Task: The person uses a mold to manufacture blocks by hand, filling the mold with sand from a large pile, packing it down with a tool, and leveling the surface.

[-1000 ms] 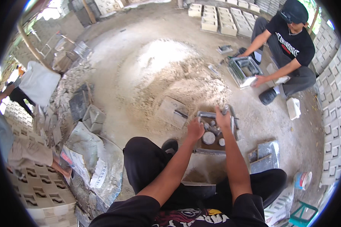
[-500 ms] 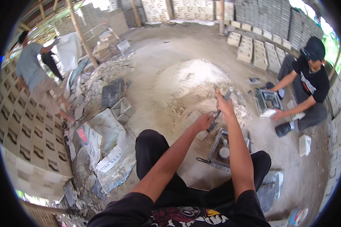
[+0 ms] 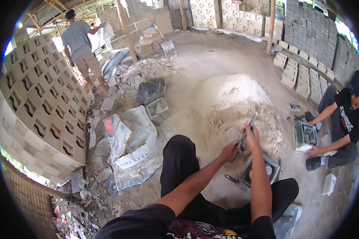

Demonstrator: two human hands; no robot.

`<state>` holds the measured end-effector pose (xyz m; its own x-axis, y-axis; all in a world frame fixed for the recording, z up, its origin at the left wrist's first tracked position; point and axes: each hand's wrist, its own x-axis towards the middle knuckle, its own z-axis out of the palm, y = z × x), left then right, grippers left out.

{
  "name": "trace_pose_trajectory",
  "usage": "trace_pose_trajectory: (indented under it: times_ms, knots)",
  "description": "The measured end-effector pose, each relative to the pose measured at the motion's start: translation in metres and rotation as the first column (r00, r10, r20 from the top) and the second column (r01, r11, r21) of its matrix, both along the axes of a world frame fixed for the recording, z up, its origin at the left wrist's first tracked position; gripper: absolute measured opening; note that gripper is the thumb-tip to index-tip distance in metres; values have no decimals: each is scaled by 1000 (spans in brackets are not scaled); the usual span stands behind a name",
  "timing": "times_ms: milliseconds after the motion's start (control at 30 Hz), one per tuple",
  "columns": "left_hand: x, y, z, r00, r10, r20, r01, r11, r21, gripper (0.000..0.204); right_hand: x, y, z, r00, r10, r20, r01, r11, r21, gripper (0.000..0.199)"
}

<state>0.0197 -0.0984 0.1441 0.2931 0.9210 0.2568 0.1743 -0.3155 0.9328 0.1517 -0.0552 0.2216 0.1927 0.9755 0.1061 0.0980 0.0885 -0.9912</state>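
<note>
Both my hands are closed around a long grey metal bar, held at a slant in front of my knees. My left hand grips its lower part, and my right hand wraps it higher up. The bar's lower end is partly hidden by my fingers. Below my right hand, a metal block mould with a round piece inside rests on the ground, partly covered by my right forearm. Just beyond my hands rises a heap of pale powder, with coarser beige mix on its near side.
To the right, a seated co-worker holds another mould. Torn sacks and rubble lie left. Patterned blocks are stacked at far left, where another person stands. Cast blocks line the back right.
My view has turned left, so the scene sits further right. My right hand's fingers have closed more fully around the bar. The person at left still faces away by the pale sheet.
</note>
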Motion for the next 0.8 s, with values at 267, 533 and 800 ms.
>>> trace_pose_trajectory:
  times_ms: [267,533,800]
  knots:
    - [34,2,6,998,-21,-51,24,997,72,15,36,-33,34,728,-501,469,281,841,462,27]
    - [77,-13,25,959,-5,-284,103,939,330,21,95,-94,65,-88,-8,996,-174,985,-7,44]
    - [91,-17,102,728,-298,-617,560,778,284,27,140,-140,56,78,197,977,115,972,-205,45]
